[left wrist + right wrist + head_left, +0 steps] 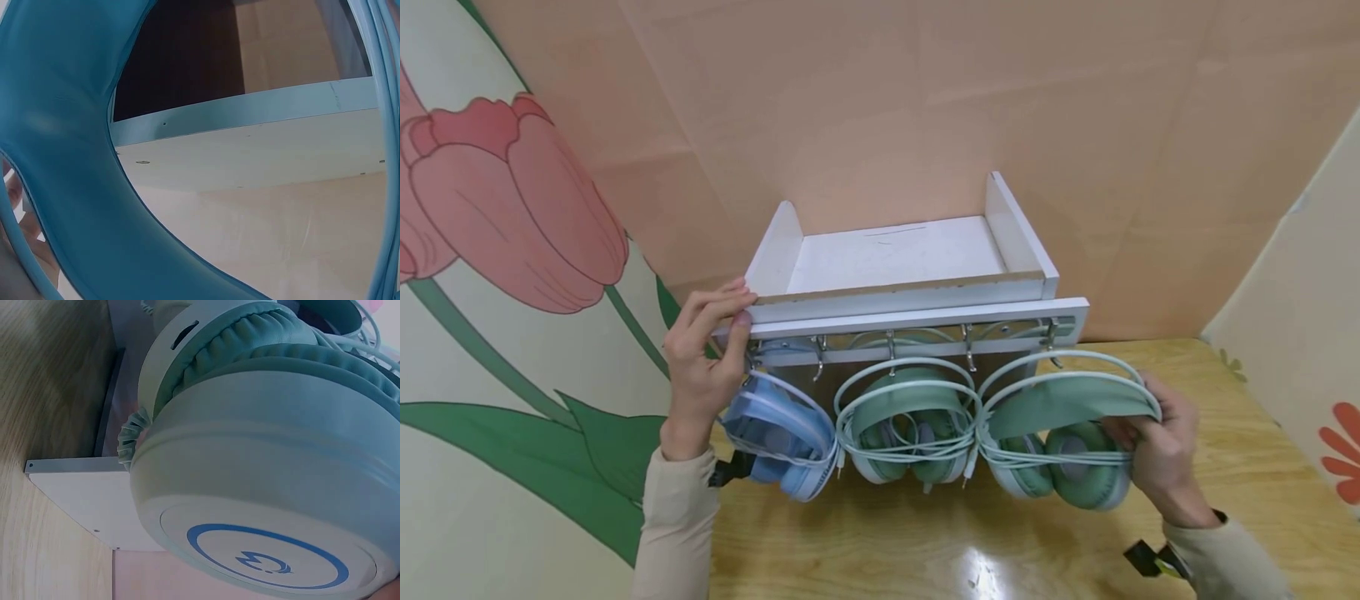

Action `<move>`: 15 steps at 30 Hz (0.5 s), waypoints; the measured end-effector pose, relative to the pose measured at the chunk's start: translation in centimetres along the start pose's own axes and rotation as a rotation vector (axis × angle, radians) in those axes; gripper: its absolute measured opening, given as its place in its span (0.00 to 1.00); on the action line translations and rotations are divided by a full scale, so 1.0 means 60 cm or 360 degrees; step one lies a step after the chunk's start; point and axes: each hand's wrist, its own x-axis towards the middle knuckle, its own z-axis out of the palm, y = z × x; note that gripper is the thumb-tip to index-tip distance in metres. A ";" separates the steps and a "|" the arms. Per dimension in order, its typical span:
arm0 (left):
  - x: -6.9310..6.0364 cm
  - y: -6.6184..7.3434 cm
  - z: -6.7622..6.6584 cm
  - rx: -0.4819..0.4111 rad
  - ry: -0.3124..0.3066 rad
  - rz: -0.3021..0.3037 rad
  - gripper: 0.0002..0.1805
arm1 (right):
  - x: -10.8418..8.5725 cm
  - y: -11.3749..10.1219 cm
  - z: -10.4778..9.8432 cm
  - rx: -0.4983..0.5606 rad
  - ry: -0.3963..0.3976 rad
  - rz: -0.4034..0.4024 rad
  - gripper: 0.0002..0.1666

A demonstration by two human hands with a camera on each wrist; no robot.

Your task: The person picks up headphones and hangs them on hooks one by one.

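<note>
A white rack (895,317) with a row of metal hooks has an open tray on top. My left hand (703,358) grips the left end of its front rail. Just below, blue headphones (790,421) hang; their broad headband (69,125) covers much of the left wrist view. Green headphones (913,396) hang in the middle with their cord bundled. At the right, my right hand (1168,446) holds the side of another pair of green headphones (1067,400) by the headband, under the last hook. Their pale round ear cup (269,469) fills the right wrist view.
The rack stands on a wooden table (865,550), against a brown-papered wall (880,108). A wall with painted tulips (512,200) rises close on the left. Another pale wall (1322,333) stands on the right. Unused hooks (970,346) project between the headphones.
</note>
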 end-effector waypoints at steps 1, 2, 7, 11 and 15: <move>0.000 0.000 0.000 -0.0001 -0.0001 -0.0002 0.12 | -0.001 0.000 0.001 -0.0010 -0.0001 0.0006 0.22; 0.000 0.000 0.000 0.0002 -0.0003 -0.0005 0.12 | -0.001 0.000 0.001 -0.0017 0.0003 0.0017 0.22; -0.001 0.001 -0.002 0.0006 0.0009 -0.0008 0.12 | -0.004 -0.001 0.005 -0.0058 0.0016 0.0062 0.20; -0.001 0.002 -0.002 0.0005 0.0015 -0.0007 0.12 | -0.005 0.000 0.005 -0.0086 0.0007 0.0040 0.19; 0.000 0.002 -0.001 0.0002 0.0003 -0.0019 0.13 | -0.005 0.000 0.000 -0.0114 -0.0057 -0.0005 0.17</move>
